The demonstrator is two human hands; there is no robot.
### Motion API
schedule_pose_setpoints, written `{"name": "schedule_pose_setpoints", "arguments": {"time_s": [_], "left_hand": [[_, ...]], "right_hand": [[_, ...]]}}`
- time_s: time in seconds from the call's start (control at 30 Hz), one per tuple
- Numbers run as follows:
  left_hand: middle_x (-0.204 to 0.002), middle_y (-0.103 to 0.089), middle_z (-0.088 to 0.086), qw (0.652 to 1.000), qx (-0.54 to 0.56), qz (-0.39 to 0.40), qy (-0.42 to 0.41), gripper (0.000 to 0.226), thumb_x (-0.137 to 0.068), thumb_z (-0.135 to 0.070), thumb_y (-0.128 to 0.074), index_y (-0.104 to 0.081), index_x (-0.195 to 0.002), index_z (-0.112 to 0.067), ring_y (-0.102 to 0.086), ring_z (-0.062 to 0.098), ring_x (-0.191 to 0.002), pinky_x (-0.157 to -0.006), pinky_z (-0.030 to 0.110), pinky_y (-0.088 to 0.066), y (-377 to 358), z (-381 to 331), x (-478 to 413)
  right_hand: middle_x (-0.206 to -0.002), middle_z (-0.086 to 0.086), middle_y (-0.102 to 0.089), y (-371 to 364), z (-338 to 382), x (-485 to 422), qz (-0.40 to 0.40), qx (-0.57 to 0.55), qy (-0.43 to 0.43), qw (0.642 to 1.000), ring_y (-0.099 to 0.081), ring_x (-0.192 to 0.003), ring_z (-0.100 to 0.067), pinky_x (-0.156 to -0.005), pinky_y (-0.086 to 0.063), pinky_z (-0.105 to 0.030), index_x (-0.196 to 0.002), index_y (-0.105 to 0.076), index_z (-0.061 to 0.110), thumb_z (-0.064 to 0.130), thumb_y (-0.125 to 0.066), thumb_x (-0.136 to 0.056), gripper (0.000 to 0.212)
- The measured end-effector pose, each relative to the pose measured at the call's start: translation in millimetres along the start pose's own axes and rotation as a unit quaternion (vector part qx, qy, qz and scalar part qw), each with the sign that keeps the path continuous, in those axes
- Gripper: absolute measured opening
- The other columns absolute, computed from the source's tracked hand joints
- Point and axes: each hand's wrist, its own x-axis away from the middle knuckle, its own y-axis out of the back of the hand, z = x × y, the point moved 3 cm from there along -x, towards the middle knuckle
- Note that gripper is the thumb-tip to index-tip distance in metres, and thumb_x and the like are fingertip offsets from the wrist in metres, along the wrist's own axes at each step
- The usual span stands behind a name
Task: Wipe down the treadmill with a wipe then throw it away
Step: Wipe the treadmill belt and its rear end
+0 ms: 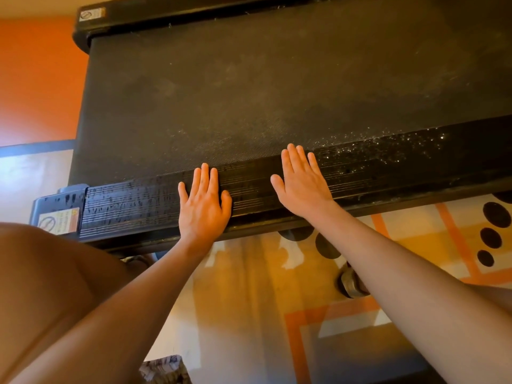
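Note:
The black treadmill [277,87] fills the upper part of the head view, its dusty belt stretching away from me. White specks and dust lie on the near side rail [388,162] toward the right. My left hand [203,202] lies flat on that rail, fingers straight and together. My right hand [302,181] lies flat on the same rail a little to the right, fingers straight and pointing at the belt. Neither hand holds anything. No wipe is in view.
A patterned rug [415,245] in orange, white and black dots lies under the treadmill's near edge. My bare knee [47,273] is at lower left. An orange wall [36,79] stands at the left. A small patterned object [163,370] sits at the bottom edge.

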Motion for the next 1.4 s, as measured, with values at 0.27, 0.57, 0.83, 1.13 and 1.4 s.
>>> {"name": "schedule_pose_setpoints", "arguments": {"time_s": [0.27, 0.57, 0.83, 1.13, 1.4], "left_hand": [[-0.171, -0.011, 0.008, 1.0, 0.003, -0.006, -0.004, 0.069, -0.104, -0.051, -0.017, -0.02, -0.163, -0.015, -0.006, 0.025, -0.158, -0.127, 0.054, -0.001, 0, 0, 1], [-0.172, -0.009, 0.007, 1.0, -0.006, -0.001, 0.001, 0.069, -0.103, -0.051, -0.017, -0.018, -0.163, -0.016, -0.004, 0.024, -0.158, -0.127, 0.056, -0.001, 0, 1, -1], [-0.172, -0.008, 0.006, 1.0, 0.0, 0.003, 0.0, 0.069, -0.104, -0.052, -0.016, -0.017, -0.163, -0.016, -0.003, 0.023, -0.158, -0.127, 0.055, -0.001, 0, -2, 0], [-0.172, -0.008, 0.006, 1.0, 0.003, 0.003, -0.002, 0.069, -0.104, -0.052, -0.017, -0.017, -0.163, -0.016, -0.003, 0.023, -0.158, -0.127, 0.055, -0.001, 1, 0, 0], [-0.171, -0.009, 0.007, 1.0, -0.002, 0.004, -0.004, 0.068, -0.105, -0.051, -0.018, -0.017, -0.163, -0.017, -0.004, 0.024, -0.158, -0.127, 0.057, -0.004, 1, 0, 1]], "right_hand": [[-0.172, -0.009, 0.003, -12, -3, 66, 0.012, 0.0, 0.041, 0.999, 0.006, -0.158, -0.024, -0.128, 0.001, -0.041, -0.164, -0.002, 0.012, 0.057, 0.005, -0.1, 0.079], [-0.172, -0.012, 0.006, 4, -16, 4, 0.01, 0.008, 0.02, 1.0, 0.007, -0.158, -0.026, -0.129, 0.001, -0.044, -0.164, 0.0, 0.01, 0.055, -0.012, -0.108, 0.073], [-0.172, -0.008, 0.007, -8, -20, 61, 0.023, 0.01, 0.063, 0.998, 0.008, -0.158, -0.023, -0.129, 0.0, -0.042, -0.164, 0.001, 0.012, 0.062, 0.009, -0.096, 0.084], [-0.171, -0.012, 0.007, -2, -12, 19, -0.004, 0.002, -0.004, 1.0, 0.008, -0.158, -0.026, -0.129, 0.0, -0.043, -0.164, 0.001, 0.009, 0.054, -0.011, -0.108, 0.072], [-0.172, -0.009, 0.008, -13, -10, 55, -0.004, 0.002, 0.009, 1.0, 0.009, -0.158, -0.024, -0.128, 0.005, -0.041, -0.164, 0.002, 0.011, 0.054, -0.007, -0.108, 0.071]]}}
